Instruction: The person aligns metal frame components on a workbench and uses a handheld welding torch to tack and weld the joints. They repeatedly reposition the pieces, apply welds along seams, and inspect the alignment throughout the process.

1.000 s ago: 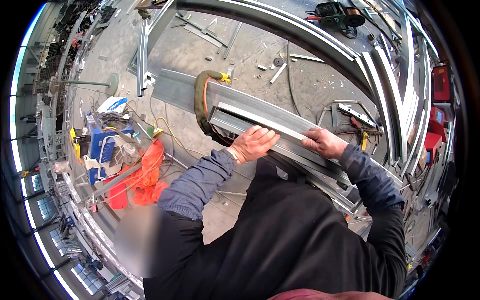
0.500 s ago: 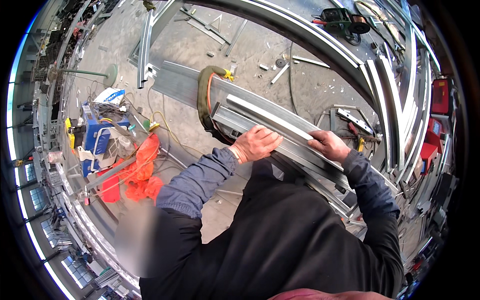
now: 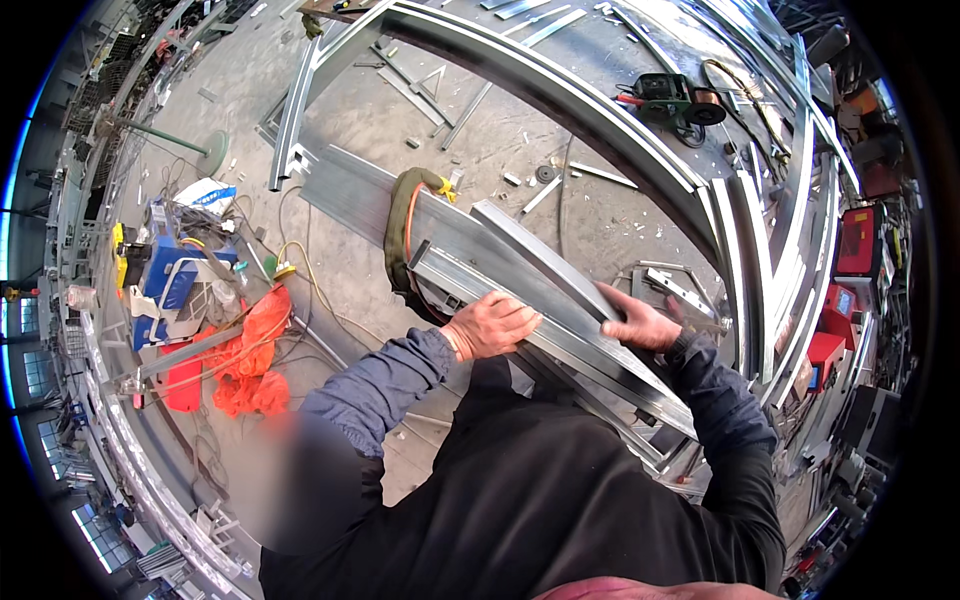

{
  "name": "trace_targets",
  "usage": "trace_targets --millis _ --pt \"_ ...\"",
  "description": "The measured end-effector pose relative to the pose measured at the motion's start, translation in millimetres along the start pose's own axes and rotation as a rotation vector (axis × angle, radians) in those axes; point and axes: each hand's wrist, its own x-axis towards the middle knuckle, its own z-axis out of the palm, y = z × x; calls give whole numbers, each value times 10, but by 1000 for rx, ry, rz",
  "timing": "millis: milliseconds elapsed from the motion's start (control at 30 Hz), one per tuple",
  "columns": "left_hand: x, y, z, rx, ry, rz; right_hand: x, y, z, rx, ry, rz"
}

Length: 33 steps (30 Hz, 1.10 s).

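A long grey metal channel (image 3: 530, 262) lies slanted on top of a wider steel beam (image 3: 355, 195) in front of me. My left hand (image 3: 490, 325) grips the near end of the channel, fingers curled over its edge. My right hand (image 3: 638, 322) holds the same channel further to the right, palm pressed on its top face. Both arms wear dark sleeves. A green and orange sling (image 3: 402, 232) is looped around the beam just left of my left hand.
The concrete floor (image 3: 470, 130) carries scattered metal offcuts. Curved steel frames (image 3: 600, 110) run across the top and right. A blue machine (image 3: 170, 275) and an orange cloth (image 3: 255, 345) sit at left. A green tool (image 3: 665, 95) lies at the back. Red boxes (image 3: 855, 240) stand at right.
The view has shifted slightly. My right hand has slid along the channel and now presses on its top face. My left hand keeps its grip at the near end.
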Motion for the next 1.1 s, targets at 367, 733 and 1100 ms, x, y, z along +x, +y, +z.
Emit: trace_targets --millis 367,733,1100 --pt "-1 42 -4 -8 -4 -17 229 165 91 64 -194 6" --pt "-10 49 34 44 -23 -16 264 124 308 -251 -113 -282" --pt "-47 58 95 24 -61 -27 365 104 621 -378 99 -176"
